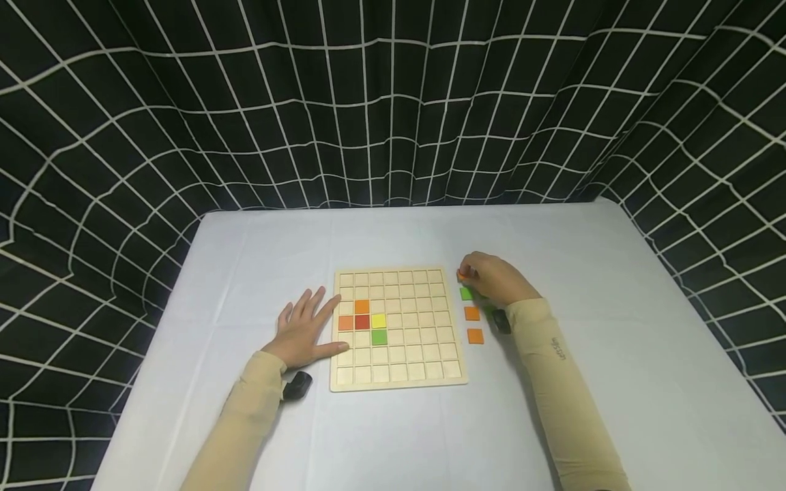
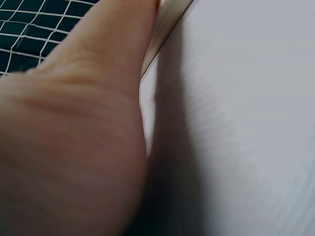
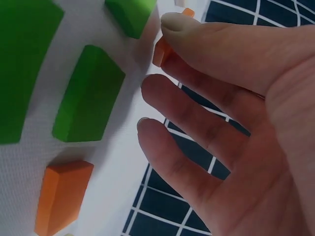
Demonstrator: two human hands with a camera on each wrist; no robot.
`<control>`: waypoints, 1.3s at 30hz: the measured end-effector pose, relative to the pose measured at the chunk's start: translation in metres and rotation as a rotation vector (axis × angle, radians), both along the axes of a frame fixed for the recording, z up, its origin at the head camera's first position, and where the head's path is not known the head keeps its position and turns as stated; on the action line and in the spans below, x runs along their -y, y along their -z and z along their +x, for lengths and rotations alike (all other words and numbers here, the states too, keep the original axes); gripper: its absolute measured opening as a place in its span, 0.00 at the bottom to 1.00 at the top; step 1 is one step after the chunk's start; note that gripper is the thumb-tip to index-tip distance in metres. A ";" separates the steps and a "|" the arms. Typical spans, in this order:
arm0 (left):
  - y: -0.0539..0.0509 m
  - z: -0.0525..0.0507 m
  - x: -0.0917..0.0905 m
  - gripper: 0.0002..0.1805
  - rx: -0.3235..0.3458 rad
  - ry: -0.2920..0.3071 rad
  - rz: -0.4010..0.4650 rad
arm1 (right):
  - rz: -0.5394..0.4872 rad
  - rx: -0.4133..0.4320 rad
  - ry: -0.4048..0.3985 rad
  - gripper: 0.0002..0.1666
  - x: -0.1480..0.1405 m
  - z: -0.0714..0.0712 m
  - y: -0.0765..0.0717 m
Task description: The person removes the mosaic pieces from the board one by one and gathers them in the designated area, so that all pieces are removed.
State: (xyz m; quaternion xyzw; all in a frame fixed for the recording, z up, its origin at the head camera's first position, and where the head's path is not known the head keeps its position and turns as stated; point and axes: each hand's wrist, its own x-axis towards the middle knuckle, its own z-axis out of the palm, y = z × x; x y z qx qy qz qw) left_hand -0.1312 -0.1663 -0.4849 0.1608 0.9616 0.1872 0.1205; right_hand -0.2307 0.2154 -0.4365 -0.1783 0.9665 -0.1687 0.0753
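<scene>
The orange tile (image 3: pixel 159 52) is pinched between thumb and finger of the right hand (image 1: pixel 496 278); its outline is partly covered, so its long axis cannot be told. It lies to the right of the board (image 1: pixel 413 335), just beside the far right corner. The left hand (image 1: pixel 301 336) grasps nothing: fingers spread, thumb resting on the board's left edge. Right sleeve (image 1: pixel 555 389) lettering: apparently "LetsSlim".

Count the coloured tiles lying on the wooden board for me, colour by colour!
Orange: 2, a bright orange tile and a duller orange tile
Red: 1 red tile
Yellow: 1 yellow tile
Green: 1 green tile
Total on the wooden board: 5
</scene>
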 end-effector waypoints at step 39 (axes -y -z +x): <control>0.001 0.000 0.002 0.53 0.004 -0.001 0.009 | 0.061 -0.001 0.034 0.12 0.006 0.000 0.008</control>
